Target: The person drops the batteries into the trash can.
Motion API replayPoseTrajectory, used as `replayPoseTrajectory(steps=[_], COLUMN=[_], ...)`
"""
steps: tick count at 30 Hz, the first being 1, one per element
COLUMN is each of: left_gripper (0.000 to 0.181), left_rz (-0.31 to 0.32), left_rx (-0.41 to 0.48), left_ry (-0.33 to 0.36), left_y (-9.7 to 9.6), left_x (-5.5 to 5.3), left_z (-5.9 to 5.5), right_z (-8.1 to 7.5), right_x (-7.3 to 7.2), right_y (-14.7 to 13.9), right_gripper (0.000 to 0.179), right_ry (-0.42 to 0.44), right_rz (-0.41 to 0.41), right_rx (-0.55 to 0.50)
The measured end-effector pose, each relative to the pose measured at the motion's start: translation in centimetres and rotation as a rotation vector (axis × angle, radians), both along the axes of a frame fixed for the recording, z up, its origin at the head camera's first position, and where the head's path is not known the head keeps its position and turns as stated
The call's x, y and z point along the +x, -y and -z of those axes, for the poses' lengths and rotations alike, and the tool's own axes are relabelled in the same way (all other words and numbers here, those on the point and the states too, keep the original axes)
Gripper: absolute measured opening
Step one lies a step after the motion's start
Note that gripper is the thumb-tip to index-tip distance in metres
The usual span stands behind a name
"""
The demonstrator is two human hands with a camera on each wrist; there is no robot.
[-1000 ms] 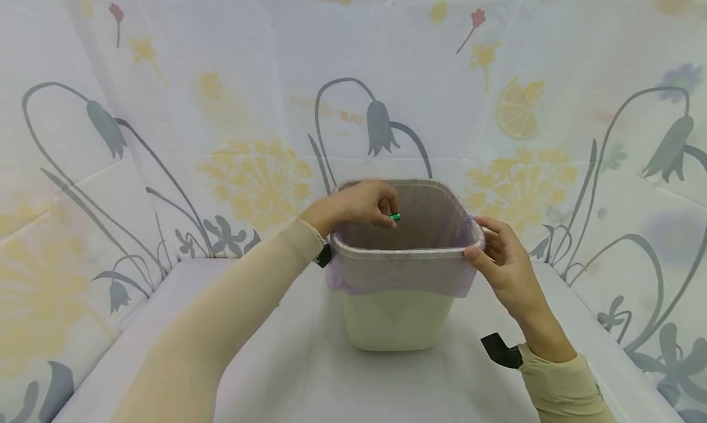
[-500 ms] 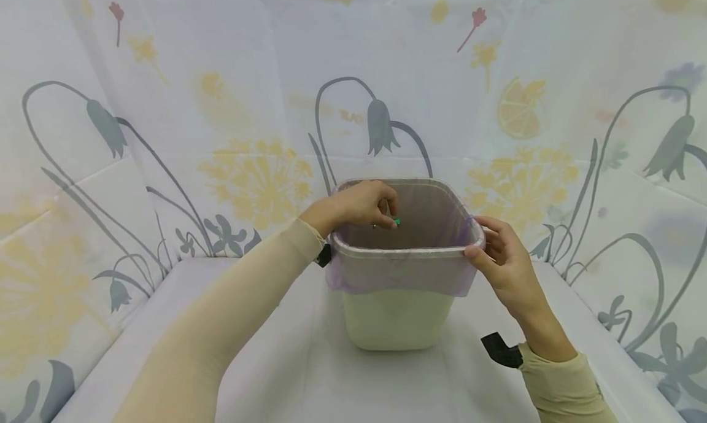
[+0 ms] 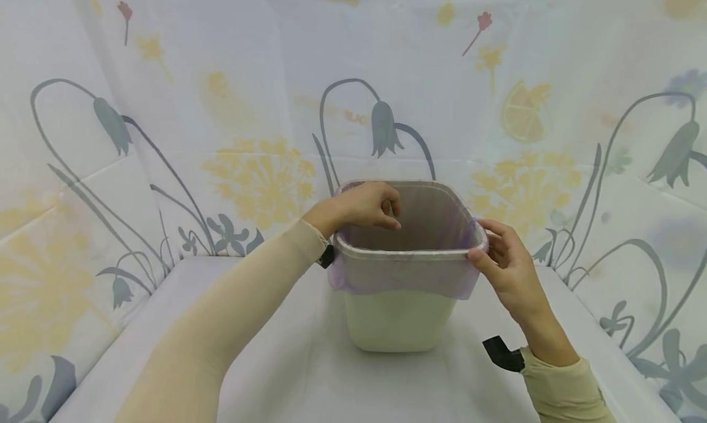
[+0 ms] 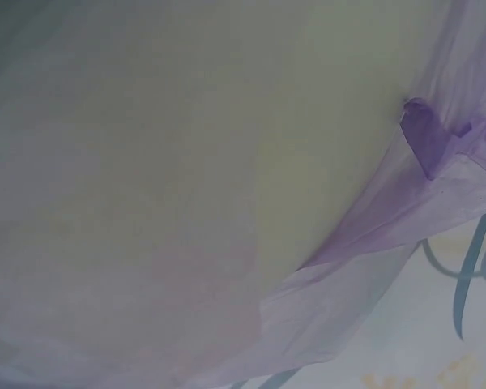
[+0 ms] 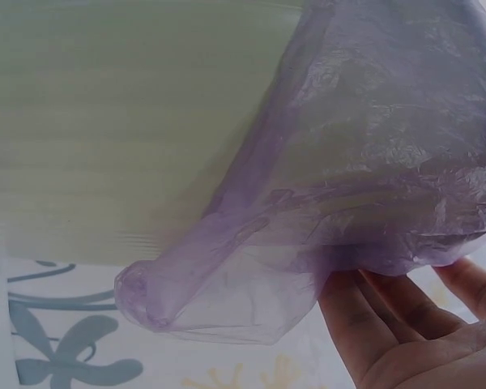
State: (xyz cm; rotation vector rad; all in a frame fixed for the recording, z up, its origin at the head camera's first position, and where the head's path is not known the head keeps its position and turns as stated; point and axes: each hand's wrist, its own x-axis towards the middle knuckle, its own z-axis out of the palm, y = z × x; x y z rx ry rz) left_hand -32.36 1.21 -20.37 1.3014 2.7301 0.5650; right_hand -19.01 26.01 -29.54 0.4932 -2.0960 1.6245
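A pale trash can (image 3: 400, 325) stands upright on the white surface, lined with a thin purple plastic bag (image 3: 405, 279) folded over its rim. Over its mouth, at the left side, hangs my left hand (image 3: 366, 205), fingers loosely bent with a gap beside the thumb and nothing visible between them. My right hand (image 3: 513, 275) holds the can's right front corner, thumb in front and fingers at the side. In the right wrist view, its fingers (image 5: 348, 316) touch the bag's underside. The left wrist view shows bag folds (image 4: 389, 219) but no hand. The can's bottom inside is hidden.
A white cloth-covered surface (image 3: 331, 386) lies under the can. Behind and at both sides stands a curtain (image 3: 248, 54) printed with flowers. Black wrist mounts (image 3: 502, 354) stick out from the sleeves.
A small shiny green thing, earlier at the left fingertips, slipped lower behind the thumb and is now out of sight. Both hands stay in nearly the same place; the head view shifted slightly.
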Motion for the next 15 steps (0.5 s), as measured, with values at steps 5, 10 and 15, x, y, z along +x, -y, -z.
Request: replayPoseTrajectory(steps=[5, 10, 15], left_gripper=[0.023, 0.019, 0.015], left_rz=[-0.011, -0.02, -0.063], left_rx=[0.04, 0.161, 0.25], left_ry=[-0.024, -0.02, -0.051], left_y=[0.4, 2.0, 5.0], left_x=[-0.2, -0.7, -0.4], left_z=[-0.3, -1.0, -1.4], right_z=[0.2, 0.3, 0.2], right_x=[0.0, 0.1, 0.0], right_y=[-0.1, -0.2, -0.1], right_gripper=[0.05, 0.05, 0.05], right_ry=[-0.004, -0.005, -0.007], right_rz=[-0.005, -0.004, -0.014], right_rx=[-0.018, -0.019, -0.024])
